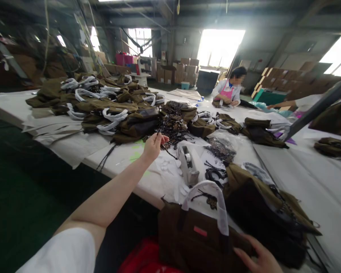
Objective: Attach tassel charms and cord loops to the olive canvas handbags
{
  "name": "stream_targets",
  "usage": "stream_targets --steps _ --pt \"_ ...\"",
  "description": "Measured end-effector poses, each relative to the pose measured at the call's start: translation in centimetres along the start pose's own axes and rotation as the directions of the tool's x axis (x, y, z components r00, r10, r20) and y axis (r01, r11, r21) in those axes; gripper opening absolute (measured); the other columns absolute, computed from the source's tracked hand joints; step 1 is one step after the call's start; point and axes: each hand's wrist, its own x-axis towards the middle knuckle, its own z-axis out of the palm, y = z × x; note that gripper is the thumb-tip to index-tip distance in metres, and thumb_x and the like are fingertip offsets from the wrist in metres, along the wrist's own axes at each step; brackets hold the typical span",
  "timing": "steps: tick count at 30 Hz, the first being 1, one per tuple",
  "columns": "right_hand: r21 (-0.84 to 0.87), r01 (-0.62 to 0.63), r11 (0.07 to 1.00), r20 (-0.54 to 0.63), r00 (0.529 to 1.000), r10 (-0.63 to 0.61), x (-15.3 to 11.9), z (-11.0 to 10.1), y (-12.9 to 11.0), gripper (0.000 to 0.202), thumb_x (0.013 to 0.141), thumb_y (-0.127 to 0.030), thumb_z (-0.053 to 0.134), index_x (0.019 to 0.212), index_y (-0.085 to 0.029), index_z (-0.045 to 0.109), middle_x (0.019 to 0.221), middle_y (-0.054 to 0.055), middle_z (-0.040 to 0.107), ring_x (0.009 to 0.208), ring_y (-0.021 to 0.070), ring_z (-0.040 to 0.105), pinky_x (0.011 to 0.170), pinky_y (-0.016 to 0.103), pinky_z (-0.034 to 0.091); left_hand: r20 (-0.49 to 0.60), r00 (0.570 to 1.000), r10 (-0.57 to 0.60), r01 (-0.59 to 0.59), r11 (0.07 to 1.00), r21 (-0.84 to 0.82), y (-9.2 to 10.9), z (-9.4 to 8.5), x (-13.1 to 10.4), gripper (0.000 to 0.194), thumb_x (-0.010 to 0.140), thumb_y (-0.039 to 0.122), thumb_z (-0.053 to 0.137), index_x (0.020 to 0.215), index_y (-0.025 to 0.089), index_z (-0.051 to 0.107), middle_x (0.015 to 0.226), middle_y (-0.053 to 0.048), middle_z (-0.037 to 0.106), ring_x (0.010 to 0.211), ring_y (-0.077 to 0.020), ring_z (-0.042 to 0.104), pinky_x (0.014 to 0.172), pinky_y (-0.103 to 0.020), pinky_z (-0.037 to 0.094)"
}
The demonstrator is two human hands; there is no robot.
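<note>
My left hand (154, 147) is stretched out over the table, thumb and fingers pinched on a thin dark cord (169, 153). Just beyond it lies a tangled heap of dark cords with brown charms (174, 123). Close to my body stands a dark olive handbag (193, 231) with a small red label and a pale-wrapped handle (223, 212). My right hand (260, 254) grips this bag at its right end; part of the hand is cut off by the frame's bottom edge. A charm on a cord (211, 203) lies behind the bag's handle.
A tape dispenser (189, 167) stands beside white gloves (167, 170). Olive bags (110, 102) are piled at the back left, with another large bag (264, 212) at my right. Across the table (295, 170) sits a co-worker in a pink apron (227, 93); another person's arm reaches in at right.
</note>
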Motion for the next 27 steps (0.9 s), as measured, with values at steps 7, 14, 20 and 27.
stream_targets --steps 7,14,20,27 --pt "-0.018 0.334 0.943 -0.276 0.905 -0.325 -2.5 -1.1 -8.1 0.048 0.084 -0.046 0.063 0.126 -0.022 0.058 0.135 0.014 0.055 0.127 0.0346 0.05 0.111 0.053 0.036 0.301 0.93 -0.212 0.365 0.638 -0.678 9.4 -3.3 -12.7 0.041 0.096 0.053 0.042 0.069 0.022 0.038 0.094 -0.006 0.075 0.104 -0.0258 0.07 0.085 -0.042 0.056" --pt "0.737 -0.066 0.673 0.497 0.727 -0.473 -4.7 4.3 -16.5 0.07 0.083 -0.042 0.072 0.144 -0.027 0.04 0.119 0.01 0.064 0.114 0.0247 0.06 0.1 0.042 0.046 0.544 0.776 -0.32 0.629 0.462 -0.625 12.2 -0.2 -19.6 0.044 0.095 0.051 0.046 0.065 0.021 0.036 0.081 -0.006 0.073 0.099 -0.0285 0.071 0.081 -0.046 0.06" --pt "0.804 -0.296 0.515 0.515 0.779 -0.358 -5.3 5.9 -15.4 0.046 0.083 -0.037 0.073 0.124 -0.021 0.058 0.09 0.003 0.066 0.085 0.0166 0.065 0.086 0.034 0.051 0.439 0.8 -0.408 0.598 0.491 -0.633 8.3 -0.7 -19.7 0.041 0.096 0.048 0.045 0.067 0.021 0.037 0.082 -0.006 0.072 0.104 -0.0265 0.07 0.086 -0.042 0.058" --pt "0.737 -0.009 0.675 0.335 0.874 -0.353 -4.9 4.7 -15.8 0.041 0.091 -0.034 0.064 0.13 -0.022 0.054 0.094 0.003 0.067 0.092 0.0171 0.067 0.092 0.036 0.052 0.344 0.867 -0.36 0.498 0.604 -0.622 5.3 -1.9 -21.7 0.039 0.094 0.047 0.048 0.065 0.021 0.042 0.069 -0.003 0.07 0.078 -0.0217 0.072 0.082 -0.04 0.057"
